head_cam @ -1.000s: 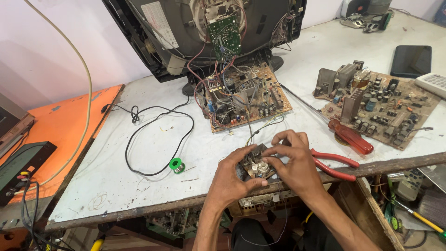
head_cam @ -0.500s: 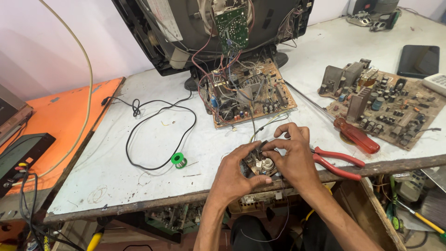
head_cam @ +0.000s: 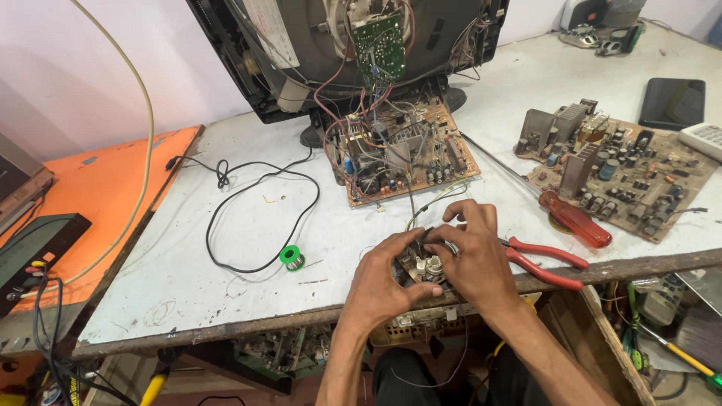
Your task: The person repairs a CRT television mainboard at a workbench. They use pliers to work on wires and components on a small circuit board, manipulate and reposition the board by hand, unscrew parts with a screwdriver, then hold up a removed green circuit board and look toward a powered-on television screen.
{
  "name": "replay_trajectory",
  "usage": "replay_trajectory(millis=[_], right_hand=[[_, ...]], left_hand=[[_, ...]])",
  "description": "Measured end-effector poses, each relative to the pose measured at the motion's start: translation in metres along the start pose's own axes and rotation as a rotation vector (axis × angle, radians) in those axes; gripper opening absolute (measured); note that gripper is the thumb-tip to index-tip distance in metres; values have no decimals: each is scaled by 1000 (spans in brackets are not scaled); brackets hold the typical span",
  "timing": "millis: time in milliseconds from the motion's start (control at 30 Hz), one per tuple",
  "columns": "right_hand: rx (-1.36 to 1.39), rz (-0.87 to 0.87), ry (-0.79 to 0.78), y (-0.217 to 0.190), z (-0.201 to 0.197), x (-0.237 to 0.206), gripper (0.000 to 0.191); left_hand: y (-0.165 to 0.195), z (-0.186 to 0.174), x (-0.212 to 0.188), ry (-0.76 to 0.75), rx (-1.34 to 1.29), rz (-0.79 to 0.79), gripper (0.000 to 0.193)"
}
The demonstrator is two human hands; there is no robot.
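Head view: at the lower centre of the frame, the left hand (head_cam: 387, 282) and right hand (head_cam: 474, 256) both close their fingers around a small circuit module (head_cam: 423, 265) at the counter's (head_cam: 226, 301) front edge. Against half a second ago, the grip looks unchanged; the hands have only drifted slightly. Red-handled pliers (head_cam: 545, 263) lie just right; a green solder spool (head_cam: 292, 257) sits left.
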State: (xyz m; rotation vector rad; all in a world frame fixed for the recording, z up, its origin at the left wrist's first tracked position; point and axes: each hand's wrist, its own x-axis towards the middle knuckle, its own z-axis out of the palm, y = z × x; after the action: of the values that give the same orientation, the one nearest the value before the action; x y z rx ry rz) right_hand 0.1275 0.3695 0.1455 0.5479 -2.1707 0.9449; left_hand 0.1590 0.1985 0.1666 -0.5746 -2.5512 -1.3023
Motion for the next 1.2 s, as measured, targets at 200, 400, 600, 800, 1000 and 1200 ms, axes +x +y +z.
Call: replay_trajectory(millis=[200, 400, 600, 800, 1000, 1200], right_hand=[[9, -16, -67, -6, -7, 0, 17], [5, -14, -121, -4, -12, 2, 15], [48, -125, -212, -2, -22, 9, 17], [-8, -229, -227, -2, -24, 9, 16], [-90, -348, -256, 3, -25, 14, 16], [-150, -512, -313, 5, -28, 17, 17]], left_hand=[[2, 0, -1, -11, -21, -26, 90], [1, -2, -3, -6, -44, -6, 89], [4, -4, -5, -4, -33, -4, 89], [3, -4, -8, -17, -40, -31, 90], [3, -6, -10, -13, -49, -30, 90], [4, -9, -14, 3, -54, 1, 88]])
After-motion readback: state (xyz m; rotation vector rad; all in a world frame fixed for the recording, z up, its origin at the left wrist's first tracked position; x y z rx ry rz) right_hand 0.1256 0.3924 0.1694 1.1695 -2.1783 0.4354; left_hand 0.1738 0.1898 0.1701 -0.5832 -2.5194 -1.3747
